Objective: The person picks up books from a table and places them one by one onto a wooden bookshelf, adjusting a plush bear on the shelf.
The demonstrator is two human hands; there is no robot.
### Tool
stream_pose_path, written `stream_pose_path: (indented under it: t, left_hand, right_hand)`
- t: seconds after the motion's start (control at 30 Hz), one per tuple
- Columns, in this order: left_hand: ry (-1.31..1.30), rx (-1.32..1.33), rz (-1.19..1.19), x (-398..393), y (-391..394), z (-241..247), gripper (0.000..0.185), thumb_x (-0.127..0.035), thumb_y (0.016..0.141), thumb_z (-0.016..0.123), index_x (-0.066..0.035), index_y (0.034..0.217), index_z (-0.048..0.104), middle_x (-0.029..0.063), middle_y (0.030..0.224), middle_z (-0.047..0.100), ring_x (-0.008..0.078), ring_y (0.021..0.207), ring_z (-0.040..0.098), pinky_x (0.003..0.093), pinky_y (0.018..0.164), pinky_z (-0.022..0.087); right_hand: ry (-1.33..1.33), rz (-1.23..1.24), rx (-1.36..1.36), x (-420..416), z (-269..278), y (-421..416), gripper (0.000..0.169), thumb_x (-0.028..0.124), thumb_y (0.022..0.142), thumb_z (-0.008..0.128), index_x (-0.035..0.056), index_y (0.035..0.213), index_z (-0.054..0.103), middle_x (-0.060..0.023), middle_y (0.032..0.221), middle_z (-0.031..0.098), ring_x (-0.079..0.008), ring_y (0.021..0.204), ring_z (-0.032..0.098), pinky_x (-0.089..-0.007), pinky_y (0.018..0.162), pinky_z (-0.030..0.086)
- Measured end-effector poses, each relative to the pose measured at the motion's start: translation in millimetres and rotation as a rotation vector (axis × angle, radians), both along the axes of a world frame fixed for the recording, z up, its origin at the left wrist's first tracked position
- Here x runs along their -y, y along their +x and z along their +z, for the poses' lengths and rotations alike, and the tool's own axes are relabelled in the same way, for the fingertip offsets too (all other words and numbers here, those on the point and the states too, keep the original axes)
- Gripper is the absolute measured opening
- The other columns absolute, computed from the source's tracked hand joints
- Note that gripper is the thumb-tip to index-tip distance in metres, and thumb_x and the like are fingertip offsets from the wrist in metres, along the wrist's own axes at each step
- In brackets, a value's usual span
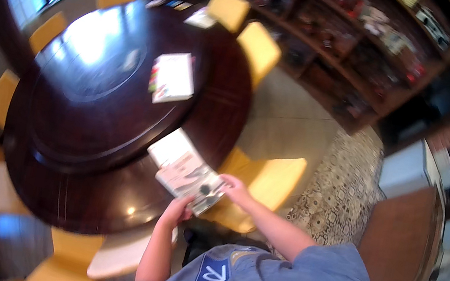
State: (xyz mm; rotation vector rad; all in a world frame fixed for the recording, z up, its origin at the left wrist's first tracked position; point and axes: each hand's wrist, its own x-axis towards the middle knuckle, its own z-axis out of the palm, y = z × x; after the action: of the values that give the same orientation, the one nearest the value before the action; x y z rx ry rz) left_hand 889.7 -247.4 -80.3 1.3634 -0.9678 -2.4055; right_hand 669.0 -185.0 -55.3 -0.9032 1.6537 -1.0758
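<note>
Near the table's edge I hold a book (191, 175) with a pale, grey-patterned cover. My left hand (177, 211) grips its near edge, the thumb lying on the cover. At the book's right corner, my right hand (235, 189) has its fingers closed on the edge. Beyond the printed cover lies a white surface (175, 149); blur hides whether this is a second book or part of the same one. A pile of books or booklets (175, 77) with a white top rests farther off on the dark round turntable (74, 123).
The turntable sits on a round dark wooden table (224, 95). Yellow chairs stand around it, one yellow chair (267, 184) close by my right hand. More papers (201, 18) lie at the far rim. A wooden shelf unit (336, 47) holds several blurred items. Patterned tiles (334, 187) cover part of the floor.
</note>
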Motion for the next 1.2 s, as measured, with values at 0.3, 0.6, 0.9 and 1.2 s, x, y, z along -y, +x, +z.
stream_pose_path:
  t: [0.3,0.6,0.9,1.2]
  left_hand:
    - [-0.207,-0.181,0.111,-29.5,-80.3,71.7,0.021,-0.027,0.081,0.050,-0.007,0.073,0.051,0.0003,0.045,0.043,0.0124,0.036,0.040,0.0242,0.039,0.033]
    - [-0.366,-0.343,-0.216,-119.1,-237.8,148.4,0.029,-0.027,0.079,0.053,-0.002,0.093,0.058,0.0031,0.072,0.058,0.0094,0.054,0.051,0.0208,0.045,0.037]
    - [-0.111,-0.313,-0.748,-184.0,-389.8,134.4,0.038,-0.024,0.084,0.053,0.006,0.108,0.055,0.0117,0.097,0.063,0.0205,0.087,0.060,0.0309,0.079,0.046]
    - [-0.174,-0.369,-0.988,-176.6,-498.5,127.5,0.032,-0.018,0.083,0.053,0.008,0.099,0.059,0.0119,0.091,0.064,0.0184,0.082,0.061,0.0288,0.075,0.046]
  right_hand:
    - [0.076,-0.189,0.342,-58.7,59.7,-50.4,0.038,0.012,0.084,0.050,0.0064,0.122,0.046,-0.0041,0.106,0.056,-0.0143,0.090,0.053,-0.0259,0.078,0.043]
    - [-0.037,-0.211,1.127,-199.1,62.1,-198.0,0.032,0.026,0.087,0.054,0.0072,0.113,0.051,-0.0051,0.099,0.061,-0.0156,0.084,0.059,-0.0295,0.068,0.050]
    - [-0.170,-0.527,1.027,-335.5,61.8,-286.1,0.038,0.025,0.087,0.054,0.0026,0.118,0.047,-0.0100,0.108,0.058,-0.0205,0.095,0.059,-0.0375,0.075,0.052]
    - [-0.355,-0.653,1.030,-356.4,52.4,-331.4,0.040,0.023,0.090,0.052,0.0101,0.125,0.041,-0.0085,0.113,0.054,-0.0242,0.100,0.057,-0.0425,0.079,0.051]
